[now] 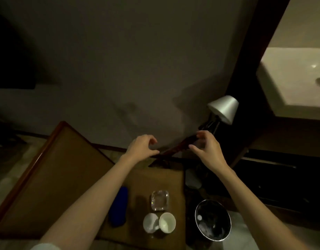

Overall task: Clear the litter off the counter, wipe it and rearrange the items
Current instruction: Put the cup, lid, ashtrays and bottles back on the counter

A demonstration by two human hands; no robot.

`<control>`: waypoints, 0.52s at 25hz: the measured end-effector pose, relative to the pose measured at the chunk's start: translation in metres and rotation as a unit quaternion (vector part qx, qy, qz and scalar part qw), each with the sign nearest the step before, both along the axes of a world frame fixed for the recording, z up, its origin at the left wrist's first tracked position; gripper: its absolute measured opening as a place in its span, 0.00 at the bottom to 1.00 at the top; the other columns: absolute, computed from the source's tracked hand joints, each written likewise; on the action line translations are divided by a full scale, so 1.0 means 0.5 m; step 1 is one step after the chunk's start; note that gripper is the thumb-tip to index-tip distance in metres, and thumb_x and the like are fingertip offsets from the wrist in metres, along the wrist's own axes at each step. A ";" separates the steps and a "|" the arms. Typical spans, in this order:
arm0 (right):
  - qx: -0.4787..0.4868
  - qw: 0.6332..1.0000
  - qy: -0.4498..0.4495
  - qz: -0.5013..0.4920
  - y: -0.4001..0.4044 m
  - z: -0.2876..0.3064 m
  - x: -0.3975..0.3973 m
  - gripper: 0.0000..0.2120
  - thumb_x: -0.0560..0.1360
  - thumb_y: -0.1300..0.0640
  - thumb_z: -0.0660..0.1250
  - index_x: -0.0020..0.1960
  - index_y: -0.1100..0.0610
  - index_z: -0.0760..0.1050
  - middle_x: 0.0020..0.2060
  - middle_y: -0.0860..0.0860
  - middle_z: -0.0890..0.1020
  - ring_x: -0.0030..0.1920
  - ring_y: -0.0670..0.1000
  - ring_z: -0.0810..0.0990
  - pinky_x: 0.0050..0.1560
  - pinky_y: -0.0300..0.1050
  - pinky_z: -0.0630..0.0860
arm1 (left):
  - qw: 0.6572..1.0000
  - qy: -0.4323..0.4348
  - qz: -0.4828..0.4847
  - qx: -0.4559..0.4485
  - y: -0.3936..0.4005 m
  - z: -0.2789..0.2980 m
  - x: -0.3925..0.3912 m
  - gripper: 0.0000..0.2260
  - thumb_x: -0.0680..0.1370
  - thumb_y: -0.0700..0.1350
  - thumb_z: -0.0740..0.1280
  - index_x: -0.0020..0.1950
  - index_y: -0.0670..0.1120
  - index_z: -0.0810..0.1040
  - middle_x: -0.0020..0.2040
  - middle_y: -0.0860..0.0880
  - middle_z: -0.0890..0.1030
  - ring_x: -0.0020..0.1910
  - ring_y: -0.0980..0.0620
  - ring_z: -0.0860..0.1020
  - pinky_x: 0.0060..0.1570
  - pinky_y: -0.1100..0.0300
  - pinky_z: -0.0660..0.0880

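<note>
Your left hand (143, 146) and right hand (204, 147), fingers curled, pinch the ends of a dark flat object (175, 147) at centre frame, above the surface (155, 181); keep it level and clear of the lamp (223, 109), lowering away from the cups (167, 222).

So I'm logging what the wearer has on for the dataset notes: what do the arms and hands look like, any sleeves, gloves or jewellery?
Both forearms are bare. The left hand and right hand wear no gloves, and no rings or watch show in this dim view. A bit of white sleeve shows at the bottom edge on the left arm. The right arm shows no sleeve.
</note>
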State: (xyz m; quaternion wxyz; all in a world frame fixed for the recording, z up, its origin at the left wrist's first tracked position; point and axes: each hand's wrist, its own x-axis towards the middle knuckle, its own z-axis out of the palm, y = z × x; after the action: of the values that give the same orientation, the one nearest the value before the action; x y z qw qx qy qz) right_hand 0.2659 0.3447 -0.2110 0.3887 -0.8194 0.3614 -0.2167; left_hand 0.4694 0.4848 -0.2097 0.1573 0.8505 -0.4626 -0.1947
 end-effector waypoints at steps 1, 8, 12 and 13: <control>0.011 1.000 0.022 0.008 0.028 -0.033 0.011 0.25 0.72 0.53 0.72 0.65 0.57 0.69 0.60 0.51 0.74 0.58 0.48 0.75 0.55 0.42 0.74 | 1.000 0.003 0.005 0.027 0.033 -0.033 0.007 0.18 0.73 0.53 0.72 0.60 0.49 0.76 0.57 0.50 0.78 0.56 0.52 0.77 0.55 0.54 0.77; 0.057 0.979 0.190 0.054 0.147 -0.252 0.026 0.24 0.74 0.53 0.70 0.67 0.55 0.66 0.62 0.51 0.71 0.61 0.51 0.74 0.58 0.43 0.73 | 0.985 0.024 0.032 0.167 0.171 -0.249 -0.001 0.19 0.74 0.51 0.71 0.63 0.49 0.74 0.60 0.50 0.77 0.56 0.52 0.77 0.53 0.56 0.76; 0.119 0.956 0.258 0.072 0.184 -0.388 0.007 0.25 0.74 0.54 0.69 0.68 0.57 0.65 0.64 0.53 0.70 0.61 0.53 0.74 0.58 0.47 0.75 | 0.975 0.065 0.061 0.203 0.212 -0.378 -0.030 0.19 0.74 0.51 0.71 0.64 0.48 0.74 0.61 0.50 0.77 0.57 0.52 0.77 0.54 0.56 0.76; 0.131 0.951 0.270 0.076 0.191 -0.422 0.003 0.25 0.74 0.54 0.69 0.68 0.57 0.65 0.63 0.53 0.70 0.61 0.53 0.74 0.58 0.48 0.75 | 0.972 0.074 0.067 0.210 0.221 -0.412 -0.037 0.19 0.74 0.51 0.71 0.64 0.48 0.74 0.60 0.50 0.77 0.57 0.52 0.77 0.54 0.56 0.76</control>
State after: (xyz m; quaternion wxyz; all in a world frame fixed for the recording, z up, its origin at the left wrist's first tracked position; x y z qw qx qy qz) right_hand 0.2672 0.4403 -0.4218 0.3960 -0.8142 0.4145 0.0918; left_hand 0.4510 0.5953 -0.4158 0.0214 0.8769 -0.3400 -0.3392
